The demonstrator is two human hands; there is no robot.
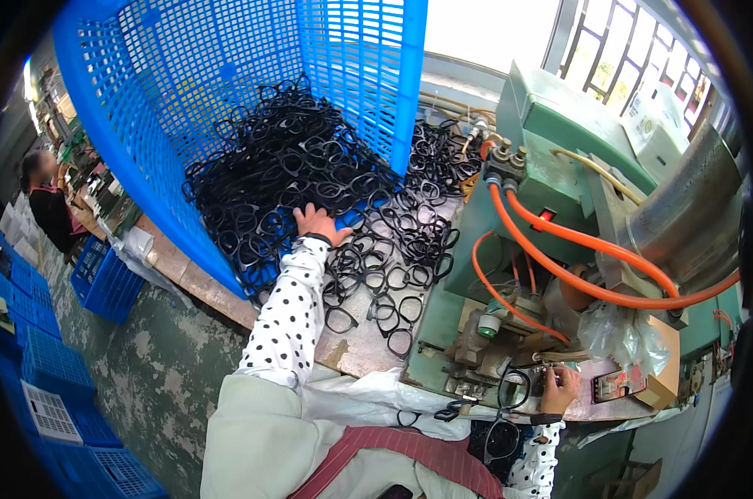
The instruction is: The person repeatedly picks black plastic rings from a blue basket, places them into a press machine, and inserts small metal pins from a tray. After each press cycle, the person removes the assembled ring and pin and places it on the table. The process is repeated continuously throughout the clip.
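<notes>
Hand work beside a large blue crate (pixel 411 83) and, to its right, a green machine (pixel 568 187).
Black eyeglass frames (pixel 285 158) heap inside the crate and spill right across the table; the left hand (pixel 314 224), fingers spread wide, lies at the heap's near edge. Near right, the right hand's (pixel 561 389) fingers are bent at the machine's front; whether they hold anything, I cannot tell.

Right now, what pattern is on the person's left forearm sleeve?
The sleeve is white with black dots, clearest in the head view.
</notes>
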